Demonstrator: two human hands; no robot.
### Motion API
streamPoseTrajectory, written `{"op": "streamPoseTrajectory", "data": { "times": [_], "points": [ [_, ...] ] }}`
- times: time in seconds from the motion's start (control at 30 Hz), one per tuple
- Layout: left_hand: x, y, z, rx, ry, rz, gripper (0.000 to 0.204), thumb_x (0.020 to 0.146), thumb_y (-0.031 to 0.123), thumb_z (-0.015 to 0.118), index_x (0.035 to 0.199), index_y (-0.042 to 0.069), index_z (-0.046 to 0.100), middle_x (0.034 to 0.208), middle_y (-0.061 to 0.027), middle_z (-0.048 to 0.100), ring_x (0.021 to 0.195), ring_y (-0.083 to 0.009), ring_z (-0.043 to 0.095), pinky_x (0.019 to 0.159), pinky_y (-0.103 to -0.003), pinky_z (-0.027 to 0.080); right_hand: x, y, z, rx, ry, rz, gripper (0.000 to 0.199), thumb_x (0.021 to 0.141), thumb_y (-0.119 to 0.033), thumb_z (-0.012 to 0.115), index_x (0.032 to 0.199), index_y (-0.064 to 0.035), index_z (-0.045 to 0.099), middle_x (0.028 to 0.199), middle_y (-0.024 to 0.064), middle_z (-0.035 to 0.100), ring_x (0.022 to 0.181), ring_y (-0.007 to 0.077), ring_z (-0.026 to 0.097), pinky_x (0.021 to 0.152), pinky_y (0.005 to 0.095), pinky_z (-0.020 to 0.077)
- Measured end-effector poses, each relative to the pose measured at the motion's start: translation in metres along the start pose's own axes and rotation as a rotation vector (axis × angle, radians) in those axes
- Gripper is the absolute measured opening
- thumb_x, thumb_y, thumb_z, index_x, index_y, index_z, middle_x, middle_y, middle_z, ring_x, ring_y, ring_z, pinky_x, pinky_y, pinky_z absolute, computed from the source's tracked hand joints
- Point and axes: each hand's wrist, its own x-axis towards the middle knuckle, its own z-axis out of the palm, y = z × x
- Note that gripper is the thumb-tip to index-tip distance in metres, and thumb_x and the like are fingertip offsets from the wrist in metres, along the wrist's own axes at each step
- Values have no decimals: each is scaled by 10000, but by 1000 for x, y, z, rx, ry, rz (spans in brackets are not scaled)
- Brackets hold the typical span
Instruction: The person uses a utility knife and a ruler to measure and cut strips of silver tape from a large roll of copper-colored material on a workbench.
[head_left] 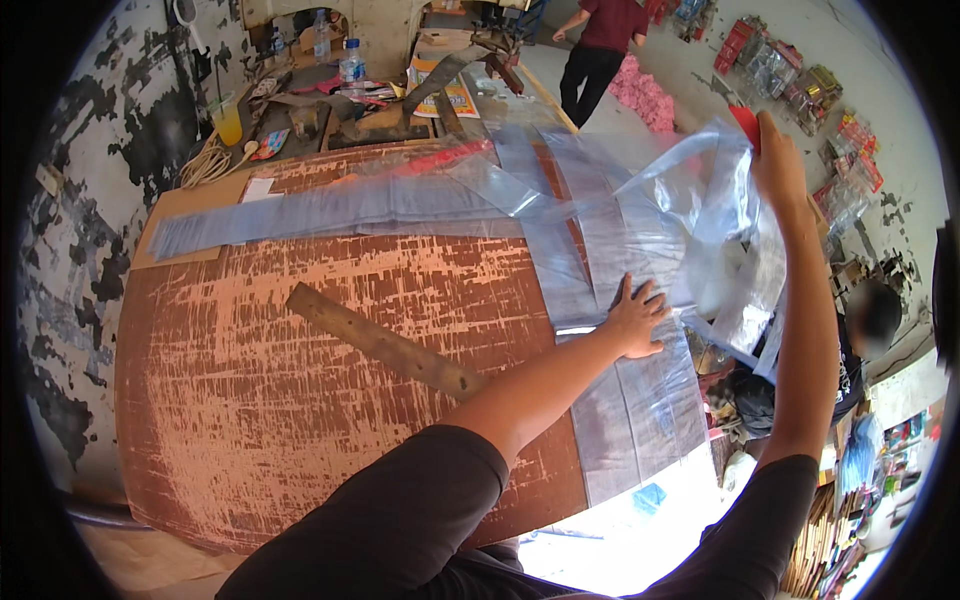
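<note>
Two hands (637, 320) (779, 165) — one red object (743, 122)

Counted two bare hands of the wearer, one left hand (635, 318) and one right hand (778, 165), and two dark sleeves (400, 500). Found one red piece (745, 125), one table (300, 460) and one brown strip (385, 342). Made out several plastic sheets (640, 410), too overlapped for an exact figure. Tallied one cup (229, 124), one straw (218, 75), one cord (205, 166), one cardboard piece (190, 225) and one white paper (258, 188). Distinguished at least two bottles (352, 66). Numbered two other people: one person at the top (606, 30) and one person at the right (850, 375). Noted one pink heap (642, 94). Saw many wall packs (775, 65), too crowded to count.
</note>
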Motion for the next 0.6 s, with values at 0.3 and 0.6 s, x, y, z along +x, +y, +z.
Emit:
{"op": "streamPoseTrajectory", "data": {
  "times": [0.3, 0.6],
  "points": [
    [-3, 3, -5, -62, 48, -187, 994, 922, 776, 642, 1718, 210, 457, 1836, -276, 177, 1695, -514, 87, 1269, -821, 87, 105, -12, 2, -118, 13, -101, 314, 957, -3, 578, 1257, -94, 553, 1106, 305, 749, 1085, 548, 718, 909, 652, 552],
    [-3, -2, -8, -50, -17, -208, 998, 929, 779, 634, 1730, 219, 435, 1840, -265, 180, 1699, -495, 91, 1280, -800, 82, 185, -14, -73, -180, 167, 78, 301, 965, -64, 686, 1260, -73, 629, 1167, 296, 753, 1146, 457, 725, 938, 572, 552]
  ]
}}
